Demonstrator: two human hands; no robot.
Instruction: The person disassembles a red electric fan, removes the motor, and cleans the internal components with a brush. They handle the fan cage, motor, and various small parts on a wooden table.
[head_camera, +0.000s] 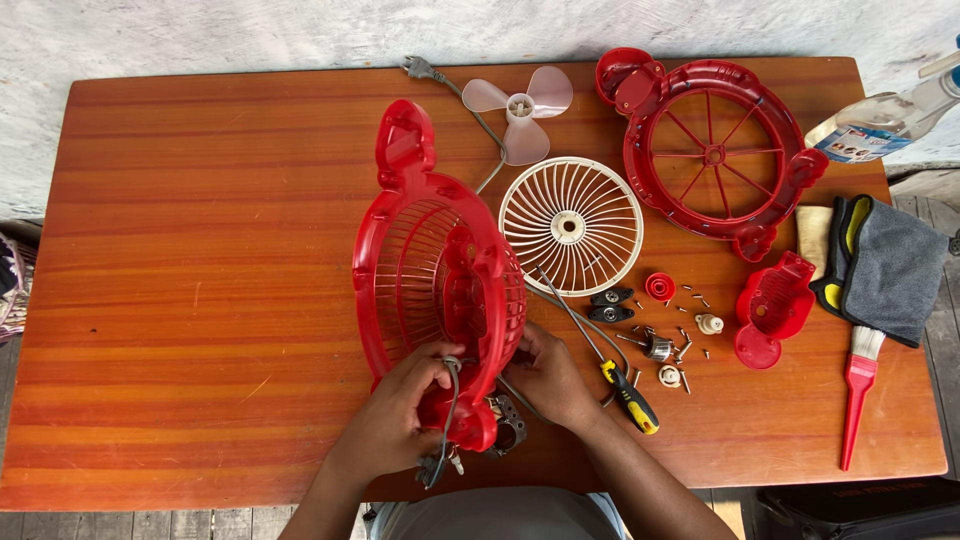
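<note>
the red fan housing (430, 265) stands on edge on the tabletop (200, 250), near the middle of the near edge, its grille facing left. the left hand (400, 410) clasps the housing's lower end, fingers curled in a closed grip on it, with a dark cord (447, 420) running down under the thumb to a small connector by the near edge. the right hand (548, 378) presses against the housing's back from the right, fingers tucked behind it; whether that grip is closed on anything i cannot tell. a metal motor part (508, 425) sits just below the housing between the two hands.

just right of the right hand lies a screwdriver (608, 365) with a yellow and black handle, its shaft pointing to the white grille (571, 226). beyond it, small screws and fittings (672, 335) are scattered. toward the far edge lie a pale blade (518, 108) and a red ring frame (715, 150). near the right edge are a small red cover (772, 308), a grey cloth (893, 268) and a red brush (858, 390).
</note>
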